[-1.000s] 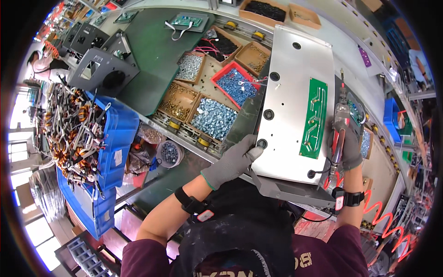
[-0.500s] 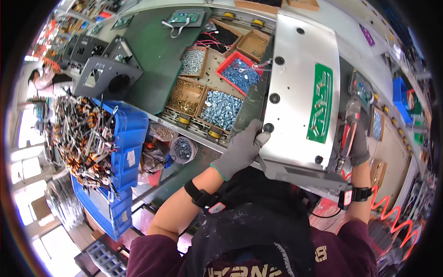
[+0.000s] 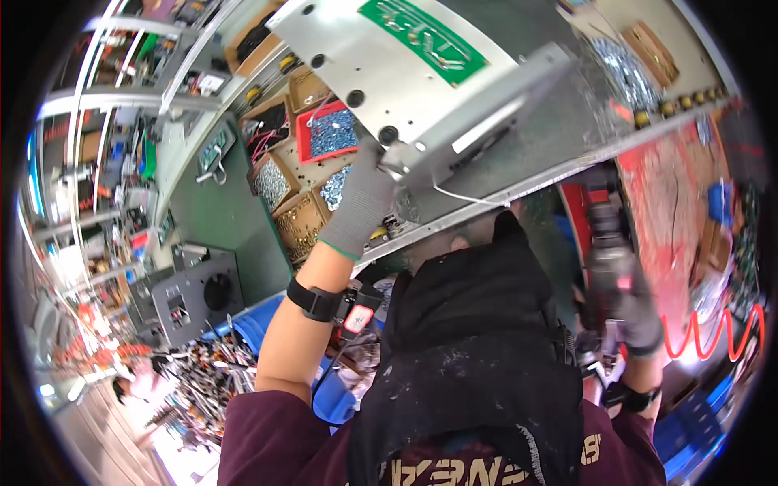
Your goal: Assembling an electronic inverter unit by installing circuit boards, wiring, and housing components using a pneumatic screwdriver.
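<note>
A silvery metal panel point(image 3: 332, 81) with a green circuit board point(image 3: 425, 40) and black round feet stands at the top middle, tilted, its grey flanged side point(image 3: 486, 105) facing me. My left hand point(image 3: 361, 202), in a grey glove, grips the panel's near left corner; its fingertips are partly hidden there. At the right, away from the panel and beyond the bench's front edge, my right hand point(image 3: 639, 316), also gloved, is wrapped round a power driver point(image 3: 609, 251). The driver is smeared by motion, so its tip is hard to make out.
A red tray of screws point(image 3: 331, 134) and cardboard boxes of small hardware point(image 3: 300, 223) lie left of the panel. A red coiled hose point(image 3: 713, 344) hangs at the right. Grey housings point(image 3: 194, 300) stand at the left, near a heap of wired parts point(image 3: 211, 377).
The panel has turned and tipped, its near flanged side now showing. My right hand with the driver has moved from beside the panel down and off the bench. My left hand stays at the corner.
</note>
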A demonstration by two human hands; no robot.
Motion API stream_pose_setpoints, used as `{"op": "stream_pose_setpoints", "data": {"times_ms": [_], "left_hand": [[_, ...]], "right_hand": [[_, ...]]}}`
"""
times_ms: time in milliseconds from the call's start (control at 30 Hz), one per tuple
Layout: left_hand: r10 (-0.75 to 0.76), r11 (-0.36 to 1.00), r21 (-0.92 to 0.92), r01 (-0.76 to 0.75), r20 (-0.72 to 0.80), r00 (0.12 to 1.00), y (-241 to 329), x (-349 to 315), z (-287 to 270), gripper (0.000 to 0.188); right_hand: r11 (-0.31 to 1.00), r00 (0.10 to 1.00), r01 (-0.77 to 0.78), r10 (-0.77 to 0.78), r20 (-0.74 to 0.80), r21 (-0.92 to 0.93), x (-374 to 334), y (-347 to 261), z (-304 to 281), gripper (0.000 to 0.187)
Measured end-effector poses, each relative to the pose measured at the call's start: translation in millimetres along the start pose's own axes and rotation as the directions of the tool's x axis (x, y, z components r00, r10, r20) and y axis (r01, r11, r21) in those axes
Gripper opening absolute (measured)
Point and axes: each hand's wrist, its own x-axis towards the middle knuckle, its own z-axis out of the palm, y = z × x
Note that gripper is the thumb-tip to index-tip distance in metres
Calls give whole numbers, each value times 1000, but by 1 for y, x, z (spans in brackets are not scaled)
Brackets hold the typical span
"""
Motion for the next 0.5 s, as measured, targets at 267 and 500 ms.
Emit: {"op": "stream_pose_setpoints", "data": {"times_ms": [267,500], "left_hand": [[39,901,-434,-32,8,999,2,11,15,24],[128,961,-247,-126,-11,992,-8,21,14,21]], "right_hand": [[972,969,133,-88,229,-192,46,65,65,68],[950,976,86,-20,218,-300,56,49,77,68]]}}
